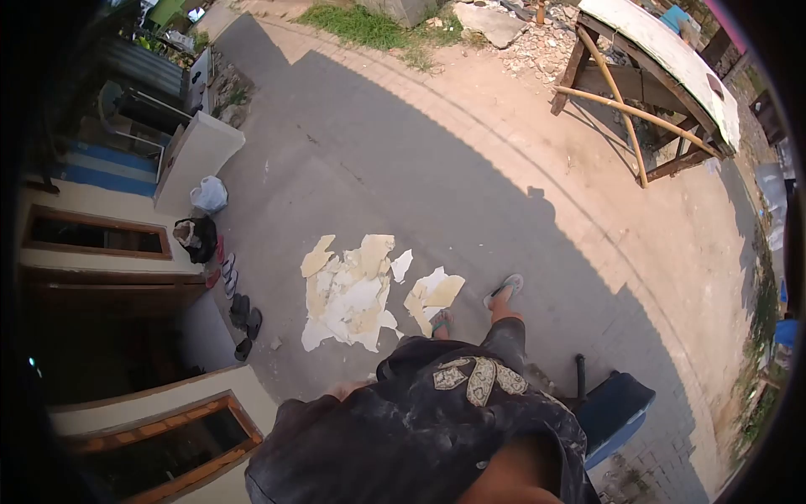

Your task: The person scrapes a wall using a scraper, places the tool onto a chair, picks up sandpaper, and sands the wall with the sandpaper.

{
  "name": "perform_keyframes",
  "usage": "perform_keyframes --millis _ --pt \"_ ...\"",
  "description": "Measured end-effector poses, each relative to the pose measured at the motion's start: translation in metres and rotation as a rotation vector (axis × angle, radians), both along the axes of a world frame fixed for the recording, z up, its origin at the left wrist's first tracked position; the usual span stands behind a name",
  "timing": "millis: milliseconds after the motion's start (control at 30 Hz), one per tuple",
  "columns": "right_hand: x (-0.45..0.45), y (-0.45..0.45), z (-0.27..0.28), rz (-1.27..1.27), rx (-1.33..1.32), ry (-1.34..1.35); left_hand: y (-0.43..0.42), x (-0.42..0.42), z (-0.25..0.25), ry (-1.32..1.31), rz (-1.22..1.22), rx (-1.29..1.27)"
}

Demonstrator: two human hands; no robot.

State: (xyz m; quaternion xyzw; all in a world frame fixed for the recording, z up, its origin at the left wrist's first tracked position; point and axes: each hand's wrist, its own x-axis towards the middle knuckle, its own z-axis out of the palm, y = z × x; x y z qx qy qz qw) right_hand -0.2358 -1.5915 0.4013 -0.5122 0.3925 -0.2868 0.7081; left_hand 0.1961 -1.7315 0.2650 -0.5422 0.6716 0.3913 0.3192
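Only a small patch of my left hand [342,390] shows past the edge of my dusty black shirt [403,428]; its fingers are hidden. My right hand is out of view, with just bare skin of an arm at the bottom by the sleeve. Ahead of my left hand, a large spread of broken, thin white and cream flakes [348,294] lies flat on the paving. A smaller group of the same flakes [434,294] lies beside my sandalled feet [506,291].
Several sandals [241,311], a black bag [196,238] and a whitish plastic bag [209,195] line the house wall on the left. Close on my right stands a dark blue, seat-like object [617,412]. A wooden table [663,63] with crossed poles stands at the far right, near rubble.
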Motion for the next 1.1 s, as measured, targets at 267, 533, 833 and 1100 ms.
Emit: perform_keyframes --millis 267,533,833,1100 --pt "-0.118 -0.084 0.058 -0.023 -0.577 -0.547 -0.122 -0.181 -0.019 -0.031 -0.297 0.129" --pt "-0.325 -0.099 0.007 -0.269 -0.233 -0.293 -0.229 -0.433 -0.033 -0.013 -0.488 0.199" --pt "-0.574 -0.011 -0.18 -0.602 0.741 0.324 -0.432 -0.84 -0.069 0.004 -0.825 0.213" --pt "-0.995 -0.144 -0.051 -1.69 0.064 1.632 -0.546 -0.997 -0.005 -0.145 -0.919 0.239"
